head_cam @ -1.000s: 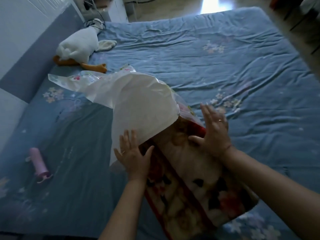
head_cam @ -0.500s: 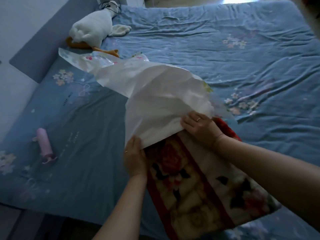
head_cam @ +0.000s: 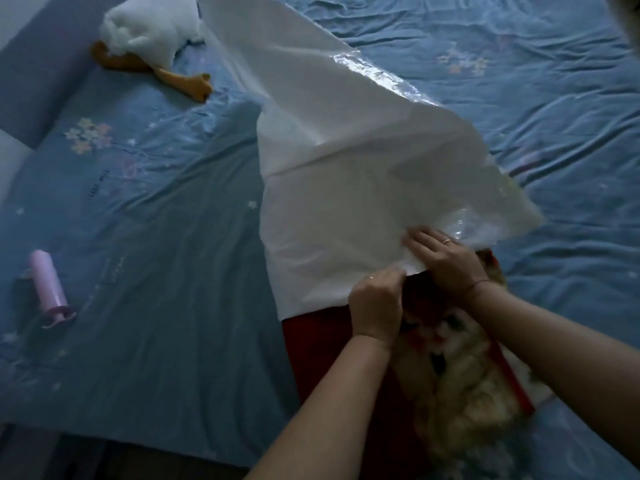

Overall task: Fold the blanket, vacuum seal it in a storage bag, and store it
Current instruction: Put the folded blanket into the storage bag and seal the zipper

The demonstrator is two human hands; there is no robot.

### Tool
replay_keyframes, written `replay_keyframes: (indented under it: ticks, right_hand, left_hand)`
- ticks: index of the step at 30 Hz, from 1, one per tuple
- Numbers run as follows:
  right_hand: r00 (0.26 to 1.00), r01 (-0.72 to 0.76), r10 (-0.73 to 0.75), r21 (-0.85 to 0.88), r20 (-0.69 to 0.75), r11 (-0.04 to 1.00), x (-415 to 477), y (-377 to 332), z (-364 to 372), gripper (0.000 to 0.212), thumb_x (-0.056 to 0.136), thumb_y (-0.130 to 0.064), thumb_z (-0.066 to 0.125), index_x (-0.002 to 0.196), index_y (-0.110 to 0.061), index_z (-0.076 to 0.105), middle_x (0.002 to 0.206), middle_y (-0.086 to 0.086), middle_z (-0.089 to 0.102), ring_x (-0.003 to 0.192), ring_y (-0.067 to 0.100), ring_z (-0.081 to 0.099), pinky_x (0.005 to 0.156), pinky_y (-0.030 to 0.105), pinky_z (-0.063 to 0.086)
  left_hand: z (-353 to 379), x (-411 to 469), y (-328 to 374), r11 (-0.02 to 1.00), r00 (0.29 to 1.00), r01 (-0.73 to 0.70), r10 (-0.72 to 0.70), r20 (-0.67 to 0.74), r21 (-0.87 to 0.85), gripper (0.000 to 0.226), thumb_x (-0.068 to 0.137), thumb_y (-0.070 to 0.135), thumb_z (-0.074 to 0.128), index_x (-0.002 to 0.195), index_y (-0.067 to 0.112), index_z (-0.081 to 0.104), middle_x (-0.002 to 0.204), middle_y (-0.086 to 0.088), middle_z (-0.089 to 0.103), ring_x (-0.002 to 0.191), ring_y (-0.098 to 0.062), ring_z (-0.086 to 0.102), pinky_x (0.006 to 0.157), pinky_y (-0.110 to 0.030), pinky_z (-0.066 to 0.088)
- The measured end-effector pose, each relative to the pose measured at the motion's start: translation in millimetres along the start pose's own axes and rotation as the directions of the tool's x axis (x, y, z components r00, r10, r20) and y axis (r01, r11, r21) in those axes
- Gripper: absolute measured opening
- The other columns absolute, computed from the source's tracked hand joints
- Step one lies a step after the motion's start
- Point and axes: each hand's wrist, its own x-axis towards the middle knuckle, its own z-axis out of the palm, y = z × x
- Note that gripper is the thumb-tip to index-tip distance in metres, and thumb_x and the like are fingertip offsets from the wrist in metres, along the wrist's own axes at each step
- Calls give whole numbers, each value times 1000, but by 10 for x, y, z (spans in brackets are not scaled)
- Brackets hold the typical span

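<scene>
The folded blanket point(head_cam: 460, 386) sits partly inside the storage bag point(head_cam: 346, 188). The left hand point(head_cam: 375, 303) and right hand point(head_cam: 446, 263) pinch the bag's mouth (sealing, vacuuming and storing are not yet done).

There is one white bag point(head_cam: 346, 168). There is one flowery blanket point(head_cam: 467, 393). There are two hands: one left hand point(head_cam: 375, 303) and one right hand point(head_cam: 446, 265). There are two rings, one on each hand. There is one pink pump point(head_cam: 48, 285), one white toy goose point(head_cam: 152, 26) and one blue bed point(head_cam: 173, 341).
</scene>
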Motion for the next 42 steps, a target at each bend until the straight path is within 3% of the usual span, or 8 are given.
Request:
replay_keyframes:
  ticks: [6,9,12,19,26,30,36,42]
  right_hand:
    - [963,-244,240,23,127,969,-433,488,70,44,77,-6,42,112,-1,69,110,20,69,93,38,69,74,46,56]
    - [923,-359,348,39,165,932,-412,491,211,49,70,6,68,119,1,63,116,26,65,98,44,66,83,51,53]
    - [925,-375,372,31,74,926,-389,236,271,58,75,-3,60,132,-4,50,132,27,54,116,42,57,103,45,35]
    - [994,92,-86,101,-66,991,-36,-676,236,52,91,-13,44,142,-19,42,149,15,38,139,30,36,112,51,28]
    - [994,-106,107,88,-5,991,-131,21,67,54,89,-10,34,143,-10,31,146,17,42,131,29,46,114,39,19]
    - [986,-146,150,61,-66,987,-309,268,-89,41,100,-15,29,139,-7,39,139,20,50,125,30,50,109,41,32]
    - [997,-38,45,114,-60,993,-304,-90,60,39,84,-8,61,123,-4,63,121,18,64,105,33,65,94,39,47]
    - [994,-108,110,210,3,972,13,-562,-108,41,82,-24,48,113,-12,70,106,11,71,90,29,70,73,35,57]
  left_hand:
    - [-25,-459,-852,979,997,69,-73,13,191,65,84,44,55,133,2,54,140,-21,54,132,-34,47,109,-47,34]
    - [-57,-490,-931,977,992,125,-128,11,174,66,88,46,52,133,-2,53,135,-25,57,125,-38,56,101,-47,47]
    - [-30,-472,-904,966,981,166,-182,66,199,57,85,36,47,119,-5,66,119,-21,68,104,-36,69,80,-46,59]
    - [14,-228,-973,973,999,-32,33,-3,228,32,75,8,52,95,6,78,93,-9,77,76,-20,75,55,-26,55]
    - [30,271,-53,987,996,-17,2,92,158,13,65,14,77,60,19,65,49,0,61,39,-19,58,34,-25,34]
    - [198,369,174,995,997,-53,48,65,89,17,66,21,82,62,18,65,57,0,64,48,-22,61,41,-25,41]
    - [323,-141,-386,980,996,86,-83,-20,181,59,78,42,66,128,12,58,126,-10,63,113,-27,56,97,-42,41]
    - [221,-349,-702,960,944,249,-211,-255,127,47,84,8,64,128,14,49,118,-12,68,105,-31,65,91,-43,52]
